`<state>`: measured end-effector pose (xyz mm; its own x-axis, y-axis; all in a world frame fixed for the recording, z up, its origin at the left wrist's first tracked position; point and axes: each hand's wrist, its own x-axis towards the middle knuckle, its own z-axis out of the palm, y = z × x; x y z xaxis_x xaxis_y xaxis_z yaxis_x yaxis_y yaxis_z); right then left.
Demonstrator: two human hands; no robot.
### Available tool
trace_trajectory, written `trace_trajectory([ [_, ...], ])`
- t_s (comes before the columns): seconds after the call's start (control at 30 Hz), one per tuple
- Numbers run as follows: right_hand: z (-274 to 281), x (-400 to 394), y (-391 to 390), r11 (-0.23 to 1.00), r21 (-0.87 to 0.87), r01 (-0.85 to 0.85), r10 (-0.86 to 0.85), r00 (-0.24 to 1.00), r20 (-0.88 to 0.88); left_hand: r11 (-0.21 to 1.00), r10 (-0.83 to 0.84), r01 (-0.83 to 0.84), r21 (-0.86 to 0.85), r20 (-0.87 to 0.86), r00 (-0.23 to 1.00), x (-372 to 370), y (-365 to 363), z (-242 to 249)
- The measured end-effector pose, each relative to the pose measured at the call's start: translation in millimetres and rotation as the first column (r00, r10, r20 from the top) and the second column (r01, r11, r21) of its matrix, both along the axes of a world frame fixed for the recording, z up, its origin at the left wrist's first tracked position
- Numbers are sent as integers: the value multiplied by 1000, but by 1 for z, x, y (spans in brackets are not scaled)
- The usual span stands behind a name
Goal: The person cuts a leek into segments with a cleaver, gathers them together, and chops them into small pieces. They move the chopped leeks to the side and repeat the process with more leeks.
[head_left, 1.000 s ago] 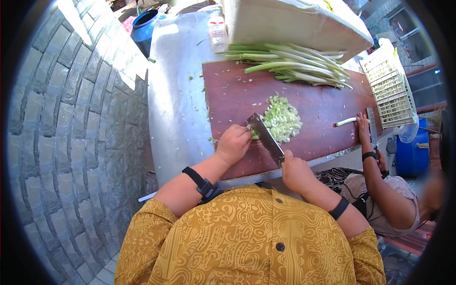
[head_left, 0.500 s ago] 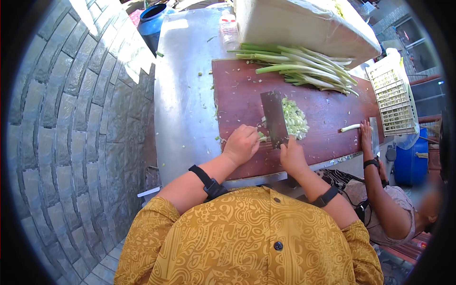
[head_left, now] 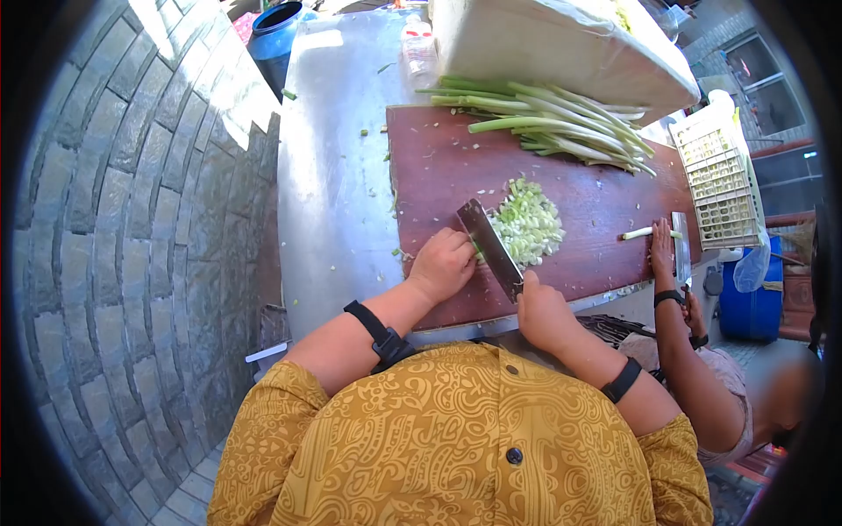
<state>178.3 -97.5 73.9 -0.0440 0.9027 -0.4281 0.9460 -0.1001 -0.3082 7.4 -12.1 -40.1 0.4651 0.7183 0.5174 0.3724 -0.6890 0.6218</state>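
Observation:
On the red-brown cutting board point(head_left: 430, 167), my right hand point(head_left: 545, 311) grips the handle of a broad dark cleaver point(head_left: 491, 250). The blade slants up and left, its far end close to the fingers of my left hand point(head_left: 443, 265). Those fingers are curled round green onion stalks, of which only a little green point(head_left: 478, 254) shows beside the blade. A pile of chopped green onion point(head_left: 529, 224) lies just right of the blade. Long whole green onions point(head_left: 561, 123) are heaped at the back of the board.
A co-worker's hand point(head_left: 661, 250) presses a green onion stalk point(head_left: 638, 233) at the board's right end, beside another blade point(head_left: 680, 245). Behind are a white box point(head_left: 561, 53), a plastic bottle point(head_left: 418, 53) and a white crate point(head_left: 717, 184). A brick wall point(head_left: 114, 263) stands left.
The cleaver has moved left and toward me, and its blade now slants more, uncovering more of the chopped pile. The co-worker's hand and stalk have shifted slightly.

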Motion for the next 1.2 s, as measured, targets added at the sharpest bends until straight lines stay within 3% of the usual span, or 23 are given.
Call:
trace_trajectory([
  [0.27, -31, -17, 29, 995, 94, 24, -19, 998, -54, 1000, 5, -5, 6, -28, 1000, 1, 1, 0],
  [0.47, -64, -2, 22, 898, 295, 326, -259, 934, -245, 999, -25, 25, -21, 16, 1000, -1, -2, 1],
  [0.77, -3, -8, 7, 989, 114, 89, -75, 989, -128, 999, -14, 13, -49, -15, 1000, -3, -3, -1],
  [0.97, -12, -8, 3, 998, 55, 17, -16, 1000, -26, 999, -26, 26, -24, -11, 1000, -2, -4, -5],
  [1.2, -29, -17, 26, 997, 77, 19, -17, 999, -27, 999, -45, 45, 2, -18, 999, 0, -2, -8],
])
